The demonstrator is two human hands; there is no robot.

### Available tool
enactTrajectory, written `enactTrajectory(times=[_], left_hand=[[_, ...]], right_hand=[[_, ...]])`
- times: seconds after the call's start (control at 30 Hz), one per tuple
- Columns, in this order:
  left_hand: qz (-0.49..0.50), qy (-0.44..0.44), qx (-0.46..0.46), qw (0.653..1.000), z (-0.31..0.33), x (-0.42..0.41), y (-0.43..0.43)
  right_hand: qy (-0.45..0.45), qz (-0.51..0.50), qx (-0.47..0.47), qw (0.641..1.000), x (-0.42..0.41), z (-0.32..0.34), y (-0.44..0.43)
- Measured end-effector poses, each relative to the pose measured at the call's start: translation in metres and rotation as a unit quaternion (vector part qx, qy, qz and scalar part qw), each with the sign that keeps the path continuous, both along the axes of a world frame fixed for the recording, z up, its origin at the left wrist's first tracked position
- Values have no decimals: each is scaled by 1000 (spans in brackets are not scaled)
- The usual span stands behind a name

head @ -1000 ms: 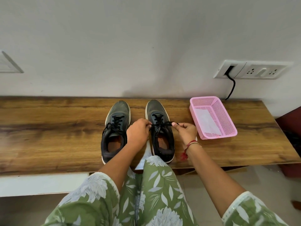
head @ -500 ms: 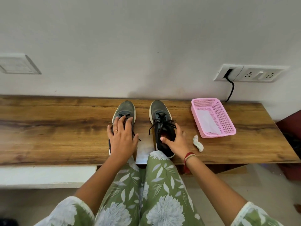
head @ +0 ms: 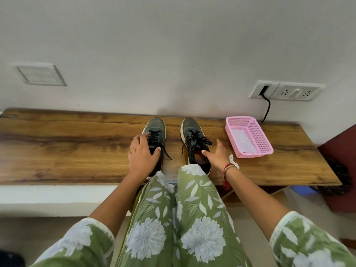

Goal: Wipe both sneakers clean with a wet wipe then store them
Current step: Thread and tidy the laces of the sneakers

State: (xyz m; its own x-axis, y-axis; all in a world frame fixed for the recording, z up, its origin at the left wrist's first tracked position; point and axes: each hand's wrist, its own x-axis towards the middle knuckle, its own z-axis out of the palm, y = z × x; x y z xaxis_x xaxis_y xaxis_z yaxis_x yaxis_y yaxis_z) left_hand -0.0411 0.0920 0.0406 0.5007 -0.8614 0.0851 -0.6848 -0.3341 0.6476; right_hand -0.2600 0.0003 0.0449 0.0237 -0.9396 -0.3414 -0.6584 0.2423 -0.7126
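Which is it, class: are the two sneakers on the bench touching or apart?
Apart. The head view shows a strip of bare wooden bench between the left sneaker and the right sneaker along their visible length.

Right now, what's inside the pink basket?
A flat white sheet lies on the floor of the pink basket, nothing else visible. The front wall hides the sheet's near edge, and whether it is a wipe or a liner cannot be told.
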Motion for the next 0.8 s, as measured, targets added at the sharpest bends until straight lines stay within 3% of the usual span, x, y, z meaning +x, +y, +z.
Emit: enactTrajectory(times=[0.2,0.5,0.6,0.8], left_hand=[[14,33,76,996,-1,9,-7],[53,106,140,983,-30,26,-27],[61,119,202,970,-35,33,-33],[43,80,278,956,-52,42,-50]], right_hand=[[11,6,-15,1000,9,8,-1],[31,-25,61,997,15,-23,-23],[35,-47,74,996,20,-41,-28],[167,12,25,986,25,-42,-39]])
